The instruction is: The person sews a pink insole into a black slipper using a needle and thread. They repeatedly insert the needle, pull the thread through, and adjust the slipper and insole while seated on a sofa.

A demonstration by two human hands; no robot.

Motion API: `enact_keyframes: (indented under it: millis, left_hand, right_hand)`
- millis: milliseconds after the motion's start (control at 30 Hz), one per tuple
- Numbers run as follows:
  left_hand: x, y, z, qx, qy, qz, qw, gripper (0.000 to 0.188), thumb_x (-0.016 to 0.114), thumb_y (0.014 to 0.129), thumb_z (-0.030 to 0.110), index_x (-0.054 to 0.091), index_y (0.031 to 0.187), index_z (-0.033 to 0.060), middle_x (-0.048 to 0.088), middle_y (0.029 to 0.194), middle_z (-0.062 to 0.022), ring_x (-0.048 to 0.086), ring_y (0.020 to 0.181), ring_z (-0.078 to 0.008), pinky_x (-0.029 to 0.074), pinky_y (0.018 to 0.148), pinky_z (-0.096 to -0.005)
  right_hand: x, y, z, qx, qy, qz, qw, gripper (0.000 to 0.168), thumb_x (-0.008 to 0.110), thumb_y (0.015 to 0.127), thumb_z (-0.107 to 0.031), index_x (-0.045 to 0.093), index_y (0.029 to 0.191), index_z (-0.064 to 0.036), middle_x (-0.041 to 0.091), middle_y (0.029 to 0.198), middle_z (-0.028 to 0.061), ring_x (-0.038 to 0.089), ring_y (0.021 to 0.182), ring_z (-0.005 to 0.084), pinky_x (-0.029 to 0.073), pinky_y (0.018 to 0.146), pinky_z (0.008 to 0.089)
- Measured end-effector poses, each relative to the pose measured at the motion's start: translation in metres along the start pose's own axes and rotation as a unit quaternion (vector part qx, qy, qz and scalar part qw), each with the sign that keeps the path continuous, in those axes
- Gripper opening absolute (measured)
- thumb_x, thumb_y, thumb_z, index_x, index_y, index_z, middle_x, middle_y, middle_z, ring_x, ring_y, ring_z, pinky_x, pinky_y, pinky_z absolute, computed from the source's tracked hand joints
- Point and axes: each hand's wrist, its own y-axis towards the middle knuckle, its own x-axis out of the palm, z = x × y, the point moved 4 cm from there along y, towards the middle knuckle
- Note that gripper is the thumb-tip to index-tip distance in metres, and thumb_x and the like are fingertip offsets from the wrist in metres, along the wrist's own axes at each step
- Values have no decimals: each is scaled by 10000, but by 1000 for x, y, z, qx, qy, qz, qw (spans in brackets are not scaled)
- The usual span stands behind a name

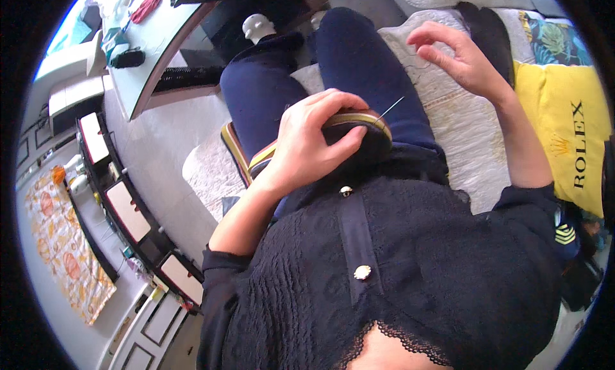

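Observation:
My left hand (314, 139) grips a dark shoe sole or slipper (379, 144) with yellow, white and brown layers along its edge, fingers over the top and thumb on the dark face. From the near rim of its rounded end a thin needle (391, 107) sticks out, slanting up to the right. Raised above the quilted seat cover at the upper right, my right hand (449, 57) has its fingers curled and thumb apart, with nothing visible between them. Another striped sole edge (234, 149) shows beside my left thigh. Any thread is too fine to tell.
A yellow pillow (552, 129) with writing lies on the quilted cover (466, 144) at the right. A glass-topped table (144, 81) with cloths and a dark object stands at the upper left. Beyond the tiled floor is a low cabinet (127, 211).

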Motion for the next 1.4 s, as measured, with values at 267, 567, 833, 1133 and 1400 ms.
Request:
enact_keyframes:
  millis: [267,567,833,1133,1400]
  left_hand:
    - [0,1,3,-19,-14,-8,1000,262,729,799,111,698,1042,17,721,976,-131,722,923,-290,560,843,-353]
    - [0,3,6,-20,4,0,1000,272,734,803,117,694,1052,17,723,987,-134,723,932,-282,560,852,-358]
    - [-3,2,-3,-35,-22,14,999,271,722,824,134,695,1068,19,724,1004,-134,718,950,-272,550,875,-358]
    - [-4,4,-17,-66,-35,10,997,272,710,869,116,689,1105,-18,737,1039,-119,704,987,-196,540,923,-327]
    - [-2,4,-28,-64,-26,13,998,290,719,873,108,695,1121,-41,743,1054,-125,708,982,-185,551,924,-331]
  right_hand:
    - [-89,-122,174,221,-337,335,852,297,722,935,-290,627,984,-12,653,975,174,654,891,338,530,810,429]
    - [-70,-67,169,317,-595,212,708,561,719,855,-497,616,1195,-63,638,1200,141,613,1139,353,542,903,498]
    - [-127,-76,202,313,-474,252,783,329,529,935,-295,696,1071,-45,712,1058,250,692,974,444,556,864,558]
    - [-29,-7,-22,22,-223,221,949,233,542,962,-124,625,1132,12,665,951,259,667,886,434,528,785,460]
    - [55,-6,-82,-40,-189,175,965,174,602,916,-70,623,1061,24,652,946,229,637,885,431,515,788,484]
